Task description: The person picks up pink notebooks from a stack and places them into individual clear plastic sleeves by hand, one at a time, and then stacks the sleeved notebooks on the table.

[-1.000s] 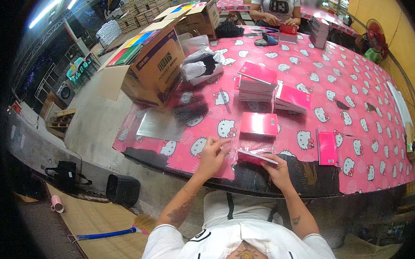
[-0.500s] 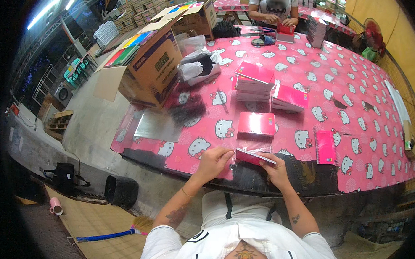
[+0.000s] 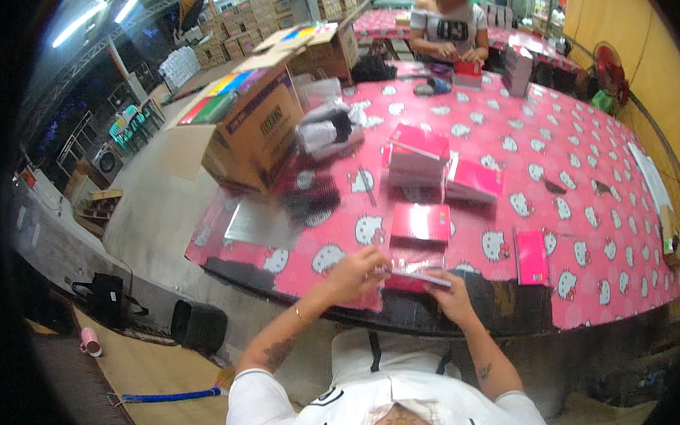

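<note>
My left hand [image 3: 357,271] and my right hand [image 3: 446,293] hold a flat pink packet in a clear wrapper [image 3: 416,270] between them at the near edge of the table [image 3: 579,221], which has a pink cloth with white cartoon cats. The left hand pinches the packet's left end, the right grips its right end. Just beyond lies a pink flat box [image 3: 420,222]. Farther off stand a stack of pink boxes [image 3: 418,155] and a second, lower stack [image 3: 473,181]. A single pink packet [image 3: 532,257] lies to the right.
An open cardboard box [image 3: 251,131] with coloured sheets on its flaps stands at the table's left, clear bags [image 3: 324,129] beside it and a clear sheet [image 3: 261,225] in front. Another person [image 3: 448,25] works at the far end. A fan [image 3: 610,79] stands at the right.
My hands have stayed at the near table edge with the pink packet; the view has shifted slightly closer. Nothing else on the table has moved.
</note>
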`<control>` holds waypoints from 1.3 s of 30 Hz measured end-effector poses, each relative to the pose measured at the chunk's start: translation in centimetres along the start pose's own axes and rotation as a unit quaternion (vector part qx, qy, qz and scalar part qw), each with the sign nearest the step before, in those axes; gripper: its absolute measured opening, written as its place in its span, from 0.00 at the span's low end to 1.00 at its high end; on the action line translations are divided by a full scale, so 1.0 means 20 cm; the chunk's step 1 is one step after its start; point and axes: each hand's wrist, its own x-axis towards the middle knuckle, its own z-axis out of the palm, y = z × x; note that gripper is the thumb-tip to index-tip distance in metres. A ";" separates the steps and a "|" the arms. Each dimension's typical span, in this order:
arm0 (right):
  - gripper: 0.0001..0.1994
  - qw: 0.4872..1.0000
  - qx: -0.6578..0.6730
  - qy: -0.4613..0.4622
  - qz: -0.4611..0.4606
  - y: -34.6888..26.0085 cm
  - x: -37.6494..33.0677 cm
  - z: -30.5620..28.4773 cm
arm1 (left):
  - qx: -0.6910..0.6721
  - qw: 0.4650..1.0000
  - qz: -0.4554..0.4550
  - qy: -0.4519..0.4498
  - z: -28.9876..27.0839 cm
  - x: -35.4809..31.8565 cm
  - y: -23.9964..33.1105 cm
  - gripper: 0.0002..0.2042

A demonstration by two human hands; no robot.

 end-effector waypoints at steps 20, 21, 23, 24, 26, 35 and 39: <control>0.13 0.997 0.027 0.071 0.010 -0.11 -0.06 0.04 | 0.317 0.940 -0.032 0.120 0.48 -0.24 0.21 0.42; 0.13 0.997 0.026 0.060 -0.027 -0.11 -0.05 0.05 | 0.315 0.941 -0.013 0.120 0.51 -0.25 0.19 0.43; 0.12 0.996 0.026 0.041 -0.080 -0.08 -0.08 0.13 | 0.357 0.919 -0.018 0.168 0.36 -0.11 0.18 0.44; 0.13 0.997 0.056 0.050 -0.033 -0.09 -0.08 0.13 | 0.387 0.907 -0.028 0.163 0.27 -0.01 0.18 0.45; 0.13 0.994 0.089 0.058 0.002 -0.13 -0.06 0.10 | 0.326 0.935 -0.018 0.136 0.33 -0.07 0.18 0.45; 0.13 0.984 0.161 0.055 0.046 -0.23 -0.08 0.09 | 0.330 0.934 0.026 0.135 0.43 -0.16 0.18 0.48; 0.13 0.996 0.094 0.010 -0.006 -0.13 -0.10 0.15 | 0.357 0.923 -0.033 0.143 0.36 -0.05 0.22 0.45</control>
